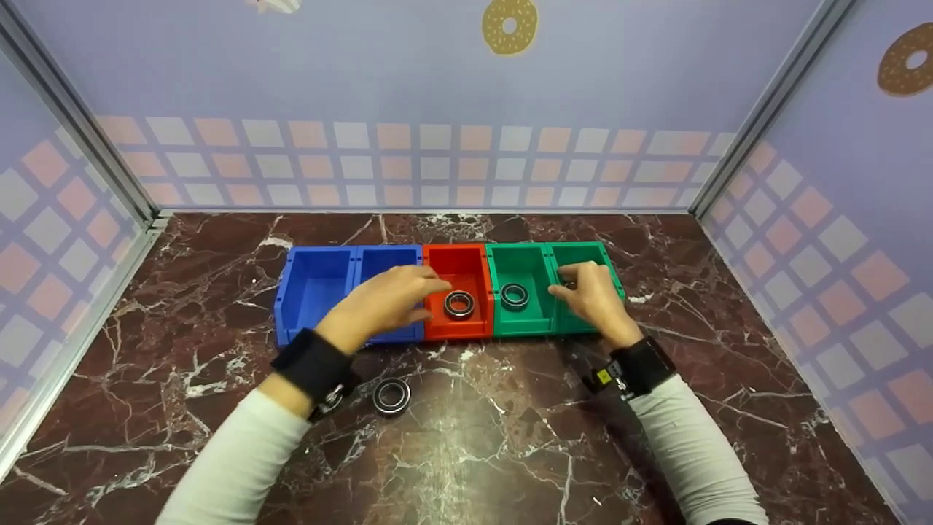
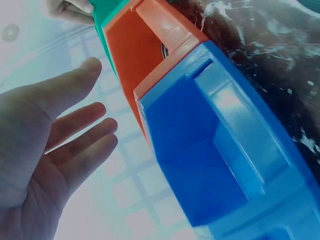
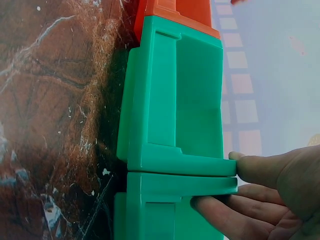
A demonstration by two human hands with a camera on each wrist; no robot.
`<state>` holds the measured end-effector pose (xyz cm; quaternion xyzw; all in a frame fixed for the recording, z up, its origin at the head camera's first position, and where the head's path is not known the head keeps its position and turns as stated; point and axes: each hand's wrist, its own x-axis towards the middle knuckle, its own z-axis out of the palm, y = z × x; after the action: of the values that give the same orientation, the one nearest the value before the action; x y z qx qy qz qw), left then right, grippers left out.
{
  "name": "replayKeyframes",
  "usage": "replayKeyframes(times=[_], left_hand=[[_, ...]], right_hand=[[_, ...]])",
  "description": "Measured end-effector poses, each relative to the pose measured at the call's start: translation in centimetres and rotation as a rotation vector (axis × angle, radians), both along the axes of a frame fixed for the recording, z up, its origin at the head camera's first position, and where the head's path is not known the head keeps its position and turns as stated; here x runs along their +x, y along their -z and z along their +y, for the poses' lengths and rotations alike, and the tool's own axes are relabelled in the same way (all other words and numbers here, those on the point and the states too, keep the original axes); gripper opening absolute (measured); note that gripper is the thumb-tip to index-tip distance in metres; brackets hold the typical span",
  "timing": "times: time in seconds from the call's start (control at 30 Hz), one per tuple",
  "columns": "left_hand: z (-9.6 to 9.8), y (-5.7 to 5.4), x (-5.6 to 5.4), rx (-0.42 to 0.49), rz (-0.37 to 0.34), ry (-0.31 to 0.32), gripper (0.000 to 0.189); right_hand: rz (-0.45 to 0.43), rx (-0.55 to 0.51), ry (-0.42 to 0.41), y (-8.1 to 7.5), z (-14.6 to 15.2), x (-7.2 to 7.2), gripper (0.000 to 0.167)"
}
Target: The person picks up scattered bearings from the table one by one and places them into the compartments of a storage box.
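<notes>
My left hand [image 1: 390, 299] hovers over the second blue bin [image 1: 390, 257], its fingers relaxed, spread apart and holding nothing. In the left wrist view that hand's thumb [image 2: 75, 82] and fingers stand clear of the bin walls. My right hand [image 1: 592, 297] is at the far-right green bin [image 1: 583, 251], thumb and fingers pinching what looks like a dark ring bearing [image 1: 567, 280], mostly hidden by the fingers. In the right wrist view the thumb [image 3: 260, 167] lies by the divider between the green bins. One ring bearing [image 1: 459, 305] sits in the red bin [image 1: 455, 255], another bearing [image 1: 514, 295] in the left green bin [image 1: 517, 255].
A loose bearing [image 1: 392, 397] lies on the dark marble-patterned table [image 1: 466, 452], in front of the bins and near the left wrist. The far-left blue bin [image 1: 317, 281] ends the row. Patterned panels [image 1: 437, 87] stand behind and at both sides.
</notes>
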<state>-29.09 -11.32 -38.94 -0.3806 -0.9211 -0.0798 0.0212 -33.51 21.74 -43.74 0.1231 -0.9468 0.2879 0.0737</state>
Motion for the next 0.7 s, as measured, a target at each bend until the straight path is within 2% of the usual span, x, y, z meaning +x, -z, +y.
replayKeyframes(times=[0.27, 0.5, 0.7], left_hand=[[-1.7, 0.7, 3.2, -0.013, 0.043, 0.066, 0.050], [-2.6, 1.7, 5.5, -0.023, 0.039, 0.051, 0.050], [-3.4, 3.0, 6.7, -0.033, 0.020, 0.045, 0.051]], right_hand=[[0.001, 0.008, 0.005, 0.0, 0.1, 0.0, 0.041], [-0.028, 0.006, 0.001, 0.0, 0.1, 0.0, 0.043], [-0.061, 0.018, 0.007, 0.0, 0.1, 0.1, 0.045]])
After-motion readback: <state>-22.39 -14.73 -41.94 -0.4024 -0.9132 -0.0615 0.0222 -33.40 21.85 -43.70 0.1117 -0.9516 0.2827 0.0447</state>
